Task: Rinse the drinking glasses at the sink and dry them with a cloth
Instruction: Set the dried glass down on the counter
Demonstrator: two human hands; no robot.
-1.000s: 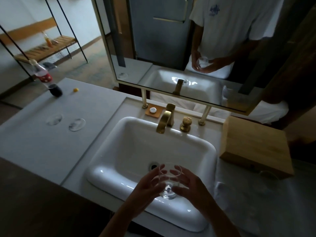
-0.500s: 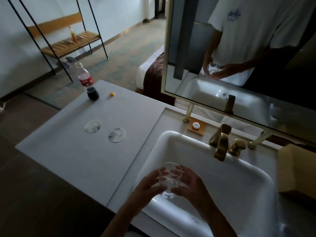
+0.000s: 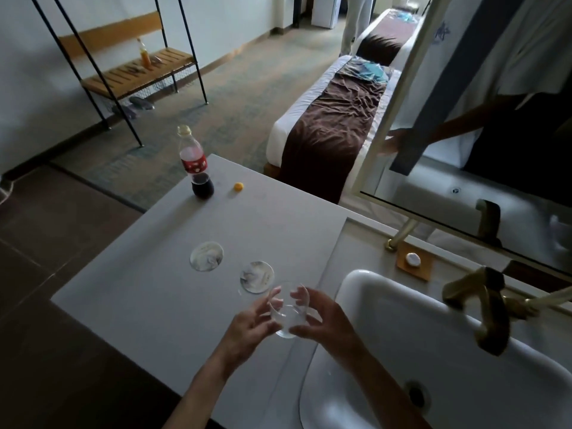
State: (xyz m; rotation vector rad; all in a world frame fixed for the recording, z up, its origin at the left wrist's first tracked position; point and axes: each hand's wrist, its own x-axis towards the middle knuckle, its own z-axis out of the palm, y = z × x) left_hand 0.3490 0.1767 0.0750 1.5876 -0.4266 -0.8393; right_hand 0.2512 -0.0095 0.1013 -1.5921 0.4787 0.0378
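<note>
Both hands, the left hand and right hand, cup a clear round drinking glass with loosely curled fingers, above the matte grey bench just left of the glossy white basin, near two round marbled coasters.

Nothing really readable here; the soda bottle has a red label, but its print is too blurry.
</note>
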